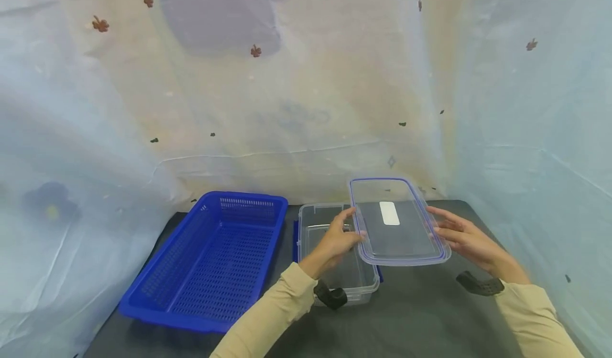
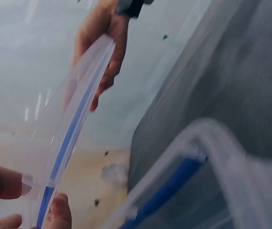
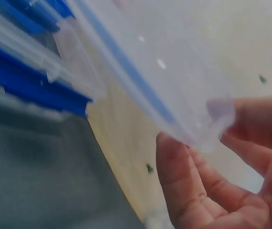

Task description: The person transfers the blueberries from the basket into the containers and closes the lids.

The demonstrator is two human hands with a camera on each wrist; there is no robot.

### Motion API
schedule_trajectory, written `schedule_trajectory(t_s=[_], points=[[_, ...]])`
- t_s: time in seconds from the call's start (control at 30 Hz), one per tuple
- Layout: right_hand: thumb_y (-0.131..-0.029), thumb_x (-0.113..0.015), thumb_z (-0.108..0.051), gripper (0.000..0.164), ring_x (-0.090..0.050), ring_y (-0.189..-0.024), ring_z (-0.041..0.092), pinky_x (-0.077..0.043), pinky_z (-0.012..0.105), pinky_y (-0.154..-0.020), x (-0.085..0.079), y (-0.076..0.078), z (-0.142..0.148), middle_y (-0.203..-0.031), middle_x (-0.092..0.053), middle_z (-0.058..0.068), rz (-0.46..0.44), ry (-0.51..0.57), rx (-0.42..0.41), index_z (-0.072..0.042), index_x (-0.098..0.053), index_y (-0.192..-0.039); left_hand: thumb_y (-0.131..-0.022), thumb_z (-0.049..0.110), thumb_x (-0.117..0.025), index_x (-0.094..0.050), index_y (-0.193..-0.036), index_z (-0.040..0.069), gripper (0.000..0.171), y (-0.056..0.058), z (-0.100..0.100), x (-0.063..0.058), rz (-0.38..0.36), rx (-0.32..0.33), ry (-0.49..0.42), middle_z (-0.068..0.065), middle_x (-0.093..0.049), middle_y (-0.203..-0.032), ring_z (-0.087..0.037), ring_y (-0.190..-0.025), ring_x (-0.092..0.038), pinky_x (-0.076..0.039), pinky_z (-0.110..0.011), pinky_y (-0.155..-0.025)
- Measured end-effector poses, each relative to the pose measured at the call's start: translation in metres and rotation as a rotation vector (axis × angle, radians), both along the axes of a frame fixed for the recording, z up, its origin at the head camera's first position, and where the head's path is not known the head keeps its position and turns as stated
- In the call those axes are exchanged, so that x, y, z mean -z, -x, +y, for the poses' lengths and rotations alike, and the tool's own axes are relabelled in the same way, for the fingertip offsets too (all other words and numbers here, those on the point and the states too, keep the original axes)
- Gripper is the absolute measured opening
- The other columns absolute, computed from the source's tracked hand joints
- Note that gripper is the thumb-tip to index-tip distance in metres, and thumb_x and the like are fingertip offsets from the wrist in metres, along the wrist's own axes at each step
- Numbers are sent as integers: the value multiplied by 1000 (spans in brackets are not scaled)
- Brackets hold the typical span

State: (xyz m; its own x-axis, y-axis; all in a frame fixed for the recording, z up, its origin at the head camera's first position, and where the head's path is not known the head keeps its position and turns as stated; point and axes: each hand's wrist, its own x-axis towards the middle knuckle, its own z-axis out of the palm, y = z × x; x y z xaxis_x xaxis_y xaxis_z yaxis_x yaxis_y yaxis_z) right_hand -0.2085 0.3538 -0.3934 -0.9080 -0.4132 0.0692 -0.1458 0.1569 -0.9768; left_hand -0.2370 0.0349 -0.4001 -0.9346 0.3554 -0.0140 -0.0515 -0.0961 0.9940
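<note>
A clear plastic lid [image 1: 411, 241] with a blue seal and a white label is held up, tilted, above the table. My left hand [image 1: 334, 245] pinches its left edge between thumb and fingers. At the opposite edge my right hand [image 1: 470, 245] grips it, and the right wrist view shows the fingers [image 3: 176, 176] on either side of the rim. Below and to the left stands a clear rectangular container [image 1: 363, 290] with blue side clips [image 1: 295, 241], uncovered on top. My left forearm and the lid hide part of it.
A large blue perforated basket [image 1: 274, 241] stands on the left of the dark grey table [image 1: 411, 315]. Patterned pale sheeting [image 1: 306, 92] hangs at the back and both sides. Each wrist wears a black band [image 1: 478, 284].
</note>
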Motion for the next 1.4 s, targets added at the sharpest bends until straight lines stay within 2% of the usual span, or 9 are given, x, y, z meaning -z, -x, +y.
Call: schedule_trajectory(t_s=[0.17, 0.3, 0.4, 0.63, 0.77, 0.9, 1.03, 1.23, 1.4], points=[[-103, -48, -10, 64, -58, -108, 14, -49, 26, -87, -6, 6, -24, -127, -48, 16, -17, -26, 36, -8, -11, -156, -80, -17, -61, -40, -144, 2, 70, 11, -26, -4, 3, 2, 13, -16, -29, -147, -21, -90, -58, -49, -38, -86], [-104, -46, -14, 64, -60, -106, 14, -49, 27, -87, -9, 13, -43, -124, -54, 13, -41, 14, 52, 3, -8, -153, -80, -18, -59, -38, -144, 1, 70, 16, -47, -6, 9, 25, 24, -17, -25, -150, -23, -95, -58, -46, -45, -93], [-104, -45, -16, 58, -60, -106, 13, -49, 29, -88, -11, 19, -56, -122, -58, 7, -54, 31, 52, 11, -18, -148, -83, -15, -60, -36, -146, 2, 69, 18, -63, -12, 21, 52, 49, -17, -22, -151, -28, -103, -58, -43, -48, -96], [-103, -48, -17, 51, -59, -109, 14, -37, 54, -100, -16, 28, -81, -118, -61, 2, -69, 43, 11, 14, -32, -140, -85, -7, -68, -25, -152, 9, 81, 26, -97, -26, 39, 57, 98, -20, -31, -147, -37, -121, -49, -42, -49, -98], [-102, -49, -15, 52, -58, -110, 15, -30, 60, -103, -17, 33, -90, -122, -58, 8, -80, 67, -11, 13, -30, -142, -86, -4, -68, -20, -153, 10, 83, 34, -114, -30, 40, 62, 112, -25, -41, -141, -35, -114, -56, -46, -45, -95], [-101, -52, -12, 54, -58, -111, 14, -37, 51, -102, -19, 36, -98, -126, -55, 10, -74, 65, -11, 12, -28, -143, -90, -3, -64, -28, -150, 4, 70, 39, -127, -33, 49, 86, 137, -27, -50, -131, -30, -107, -62, -49, -41, -91], [-98, -57, -10, 51, -60, -107, 15, -48, 38, -92, -21, 39, -104, -121, -58, 11, -27, 67, 8, 11, -34, -139, -92, 1, -64, -38, -145, 0, 59, 42, -136, -37, 124, 114, 195, -24, -52, -129, -28, -102, -65, -51, -38, -89], [-95, -61, -6, 42, -63, -103, 20, -52, 34, -86, -22, 42, -109, -119, -58, 24, 129, 53, 22, 11, -42, -129, -90, 1, -67, -44, -141, -3, 56, 45, -148, -46, 283, 128, 235, -26, -54, -128, -33, -101, -65, -51, -44, -88], [-91, -64, 2, 30, -63, -101, 21, -52, 30, -84, -22, 42, -112, -115, -59, 27, 319, 13, 19, 8, -51, -118, -86, -7, -68, -56, -128, -4, 44, 48, -155, -50, 580, 160, 320, -20, -63, -119, -32, -100, -66, -54, -39, -82]])
